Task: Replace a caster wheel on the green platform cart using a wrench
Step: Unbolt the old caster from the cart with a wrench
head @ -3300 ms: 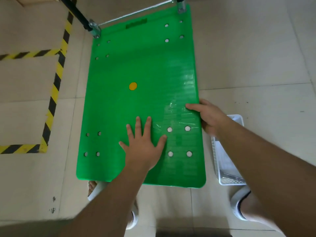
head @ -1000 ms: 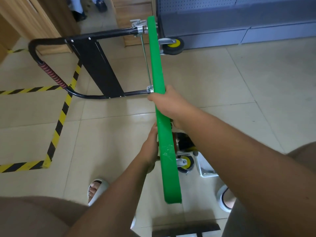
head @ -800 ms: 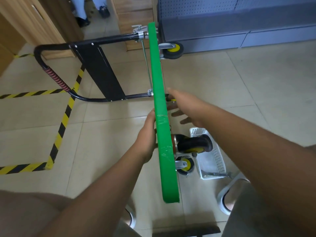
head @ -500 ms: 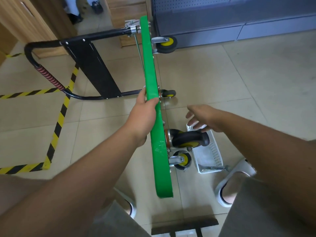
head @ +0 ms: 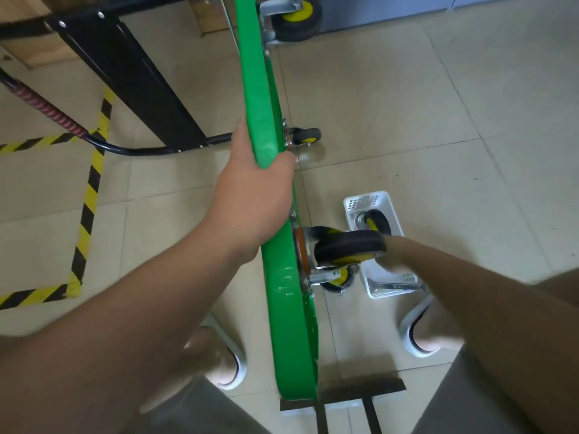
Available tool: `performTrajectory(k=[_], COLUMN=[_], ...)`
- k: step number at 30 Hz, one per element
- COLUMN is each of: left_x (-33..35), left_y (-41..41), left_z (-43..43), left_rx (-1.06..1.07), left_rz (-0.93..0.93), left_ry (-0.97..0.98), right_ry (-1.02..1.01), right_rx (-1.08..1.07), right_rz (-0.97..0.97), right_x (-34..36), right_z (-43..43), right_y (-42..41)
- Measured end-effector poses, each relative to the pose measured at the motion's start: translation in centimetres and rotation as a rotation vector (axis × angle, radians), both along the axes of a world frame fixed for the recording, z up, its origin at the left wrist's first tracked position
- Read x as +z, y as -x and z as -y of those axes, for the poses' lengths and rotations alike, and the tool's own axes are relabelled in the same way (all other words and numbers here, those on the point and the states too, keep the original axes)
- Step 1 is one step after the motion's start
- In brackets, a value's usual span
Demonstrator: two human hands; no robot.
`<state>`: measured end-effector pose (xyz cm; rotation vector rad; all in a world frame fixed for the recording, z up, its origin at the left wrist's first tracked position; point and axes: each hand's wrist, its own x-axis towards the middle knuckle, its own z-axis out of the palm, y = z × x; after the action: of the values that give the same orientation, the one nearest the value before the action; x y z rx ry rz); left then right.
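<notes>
Green platform cart (head: 291, 339) on edge, stiff and probably heavy. The left hand (head: 253, 189) grips its upper rim; the right hand (head: 393, 258), beside the caster wheel (head: 347, 245), is too blurred to read.

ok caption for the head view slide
Left hand grips the green cart tipped on edge; right hand reaches past a caster wheel over the white basket.

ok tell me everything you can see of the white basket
The white basket is a rectangular tub of perforated plastic, flat on the floor right of the tipped green cart. A loose caster wheel lies at its far end, a metal tool at its near end. The blurred right hand reaches over its middle.
</notes>
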<state>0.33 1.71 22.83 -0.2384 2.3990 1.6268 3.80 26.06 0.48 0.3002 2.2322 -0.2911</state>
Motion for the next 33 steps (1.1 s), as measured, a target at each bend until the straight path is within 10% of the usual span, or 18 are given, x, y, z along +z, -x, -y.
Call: performTrajectory(k=[20,33], left_x=[0.4,0.6], left_y=[0.1,0.0], left_z=[0.1,-0.1], left_rx=[-0.024,-0.004], left_rz=[-0.002,0.007], left_ry=[0.004,-0.078], right_ry=[-0.290,-0.289], right_rx=[0.380,0.158], right_rz=[0.157,0.040], right_x=[-5.7,-1.5], right_z=[-0.5,0.3], right_y=[-4.2,-1.2])
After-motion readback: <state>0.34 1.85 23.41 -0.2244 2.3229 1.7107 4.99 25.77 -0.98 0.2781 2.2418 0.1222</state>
